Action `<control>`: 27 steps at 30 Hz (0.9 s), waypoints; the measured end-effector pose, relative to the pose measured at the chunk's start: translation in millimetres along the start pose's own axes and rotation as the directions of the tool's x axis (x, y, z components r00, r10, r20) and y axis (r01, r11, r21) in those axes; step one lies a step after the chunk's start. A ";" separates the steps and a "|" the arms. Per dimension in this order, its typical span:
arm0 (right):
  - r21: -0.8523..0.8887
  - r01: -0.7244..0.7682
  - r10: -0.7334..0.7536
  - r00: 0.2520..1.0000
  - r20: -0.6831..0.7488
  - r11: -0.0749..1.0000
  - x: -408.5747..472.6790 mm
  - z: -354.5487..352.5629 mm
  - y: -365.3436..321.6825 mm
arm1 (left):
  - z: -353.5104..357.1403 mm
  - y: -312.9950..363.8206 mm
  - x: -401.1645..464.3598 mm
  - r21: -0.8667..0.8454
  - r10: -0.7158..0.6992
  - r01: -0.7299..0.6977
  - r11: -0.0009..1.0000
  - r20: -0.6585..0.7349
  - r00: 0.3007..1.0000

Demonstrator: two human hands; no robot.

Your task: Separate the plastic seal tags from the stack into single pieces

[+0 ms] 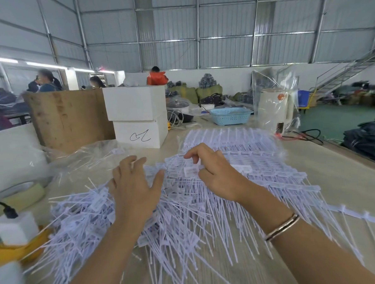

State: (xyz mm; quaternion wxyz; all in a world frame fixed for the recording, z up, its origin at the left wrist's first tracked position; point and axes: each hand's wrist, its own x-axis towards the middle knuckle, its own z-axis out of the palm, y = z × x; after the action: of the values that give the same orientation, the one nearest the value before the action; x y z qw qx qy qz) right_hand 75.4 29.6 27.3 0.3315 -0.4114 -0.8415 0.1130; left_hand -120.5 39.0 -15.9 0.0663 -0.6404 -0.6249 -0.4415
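Observation:
A big heap of loose white plastic seal tags (186,223) covers the near table. Behind it lies a flat stack of joined tag strips (236,144), still in rows. My left hand (135,187) lies spread, palm down, on the loose heap with fingers straight. My right hand (213,168) hovers at the stack's near edge, its fingers curled and pinching a tag (191,170) by the flat label end. A bracelet sits on my right wrist.
Two stacked white boxes (138,118) and a wooden board (69,117) stand behind on the left. A blue basket (230,115) and a cream appliance (275,110) sit at the back right. A white adapter (16,228) and yellow tray (15,250) are at the left edge. People work far back.

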 end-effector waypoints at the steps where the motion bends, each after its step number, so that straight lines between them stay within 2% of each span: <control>1: 0.004 0.002 -0.002 1.000 0.015 1.000 0.4 0.9 -0.1 | -2.2 6.5 -3.1 -0.179 0.042 -0.034 0.983 0.040 0.998; 3: 0.024 0.023 -0.024 0.998 0.052 0.999 1.4 3.9 -2.9 | -7.8 25.9 -10.4 -0.538 0.082 0.055 0.841 0.228 0.970; 4: 0.038 0.043 -0.046 0.997 0.069 0.998 1.8 5.9 -4.5 | -6.9 32.9 -13.7 -0.604 0.105 0.107 0.790 0.305 0.946; 5: 0.059 0.066 -0.071 0.994 0.084 0.996 2.1 7.3 -6.3 | -4.2 37.3 -15.8 -0.605 0.124 0.114 0.788 0.338 0.933; 7: 0.076 0.082 -0.089 0.991 0.100 0.994 2.8 7.1 -7.3 | -1.5 40.6 -17.2 -0.603 0.140 0.081 0.794 0.310 0.940; 12: -0.142 -0.007 0.031 0.986 0.165 0.990 2.7 -7.4 2.0 | -0.9 33.7 -15.0 -0.677 0.127 0.093 0.730 0.268 0.955; 16: -0.050 -0.033 0.042 0.978 0.206 0.998 1.5 -6.8 2.3 | 1.3 33.6 -14.1 -0.686 0.093 0.165 0.708 0.323 0.942; 19: -0.048 -0.022 0.031 0.982 0.188 0.999 3.4 -4.8 2.2 | 0.9 32.9 -13.3 -0.683 0.043 0.219 0.697 0.345 0.938; 21: -0.076 -0.002 0.014 0.988 0.155 0.997 3.7 -4.1 1.3 | 0.3 32.8 -13.9 -0.693 0.006 0.303 0.654 0.405 0.914; 22: -0.083 0.015 -0.003 0.990 0.138 0.996 3.4 -4.0 -0.2 | 0.2 33.0 -13.4 -0.710 -0.022 0.365 0.602 0.442 0.897; 23: -0.063 0.028 -0.021 0.993 0.115 0.998 3.4 -4.2 -1.0 | -0.4 34.0 -12.1 -0.743 -0.065 0.450 0.495 0.485 0.872; 25: 0.044 0.031 -0.034 0.998 0.061 0.999 3.5 -7.0 -1.7 | -3.3 33.5 -6.4 -0.782 -0.168 0.582 0.221 0.558 0.813; 26: 0.092 0.020 -0.024 0.999 0.044 0.996 3.5 -9.3 -2.0 | -4.7 30.3 -2.7 -0.795 -0.205 0.580 0.178 0.546 0.812; 27: 0.110 0.006 -0.009 0.999 0.031 0.994 4.3 -11.1 -1.8 | -5.8 26.3 0.3 -0.806 -0.238 0.533 0.258 0.482 0.843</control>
State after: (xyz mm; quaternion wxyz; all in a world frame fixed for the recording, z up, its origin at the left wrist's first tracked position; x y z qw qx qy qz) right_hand 79.6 30.8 38.6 0.3409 -0.3875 -0.8406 0.1643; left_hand -100.7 30.0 0.1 -0.4967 -0.4420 -0.4093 -0.6248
